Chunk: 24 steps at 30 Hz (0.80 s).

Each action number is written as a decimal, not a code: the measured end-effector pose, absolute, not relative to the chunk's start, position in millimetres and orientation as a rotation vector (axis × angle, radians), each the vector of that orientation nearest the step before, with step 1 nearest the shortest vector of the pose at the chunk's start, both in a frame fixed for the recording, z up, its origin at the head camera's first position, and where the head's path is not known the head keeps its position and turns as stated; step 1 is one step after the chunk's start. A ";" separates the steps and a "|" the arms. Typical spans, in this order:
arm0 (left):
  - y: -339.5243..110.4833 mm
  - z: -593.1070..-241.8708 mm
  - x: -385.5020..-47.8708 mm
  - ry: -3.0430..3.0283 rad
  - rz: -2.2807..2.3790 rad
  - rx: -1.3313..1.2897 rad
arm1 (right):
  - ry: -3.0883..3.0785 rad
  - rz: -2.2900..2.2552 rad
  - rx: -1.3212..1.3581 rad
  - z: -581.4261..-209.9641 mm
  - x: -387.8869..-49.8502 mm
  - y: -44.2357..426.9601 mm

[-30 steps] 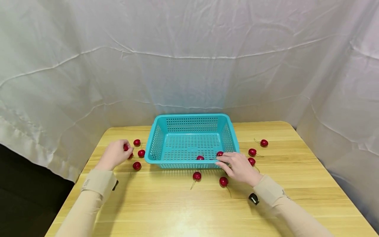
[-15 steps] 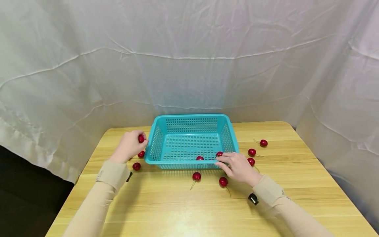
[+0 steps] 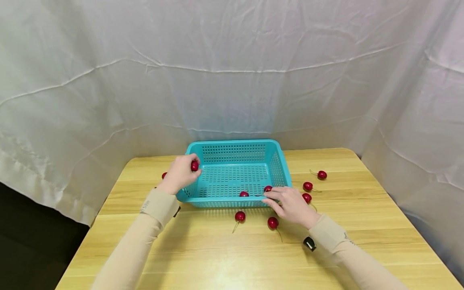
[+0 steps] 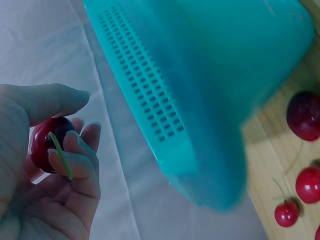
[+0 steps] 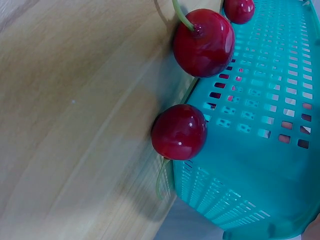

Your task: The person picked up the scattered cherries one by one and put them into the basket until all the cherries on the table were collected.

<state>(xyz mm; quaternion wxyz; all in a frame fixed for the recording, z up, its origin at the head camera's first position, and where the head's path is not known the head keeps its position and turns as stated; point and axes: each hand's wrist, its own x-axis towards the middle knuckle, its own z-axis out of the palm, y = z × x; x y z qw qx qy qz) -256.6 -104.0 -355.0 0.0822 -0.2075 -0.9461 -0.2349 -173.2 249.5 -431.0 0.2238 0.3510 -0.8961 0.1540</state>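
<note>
Nearest me: two loose cherries (image 3: pixel 240 216) on the worktop (image 3: pixel 224 257), at 6 and 5 o'clock from the basket (image 3: pixel 214 199). My right hand (image 3: pixel 290 204) grips its near rim at 4, fingers over, thumb outside; three stray cherries (image 3: pixel 307 186) lie past it at 3. Basket's long axis runs 9 to 3; two cherries inside (image 3: pixel 244 194) sit by the near wall. My left hand (image 3: pixel 182 173), above the 9 o'clock side, pinches the held cherry (image 3: pixel 194 165) between thumb and curled fingers. Relation that matters, I judge: basket interior lies at 3 from that cherry, and below; left hand nearer. Left wrist view adds its green stem (image 4: pixel 59 151), plus four outlying cherries (image 4: pixel 308 185) mostly masked by my arm in the head view. Right wrist view: apparently my fingers, through the basket holes. Farthest, at 12: pale curtain (image 3: pixel 232 100).
</note>
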 end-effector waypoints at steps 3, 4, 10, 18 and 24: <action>-94.6 -354.9 -257.7 -2.844 -0.709 -0.637 | -2.476 0.426 0.967 -431.0 -172.7 249.4; -91.9 -355.1 -258.4 -2.848 -0.712 -0.647 | -2.478 0.427 0.965 -430.8 -172.5 249.4; -75.7 -357.7 -261.0 -2.877 -0.723 -0.685 | -2.471 0.424 0.965 -430.7 -172.0 249.6; -59.2 -362.9 -260.6 -2.936 -0.759 -0.697 | -2.470 0.419 0.966 -430.9 -171.9 249.2; -52.8 -369.7 -260.1 -2.967 -0.777 -0.695 | -2.481 0.413 0.956 -431.1 -172.2 249.4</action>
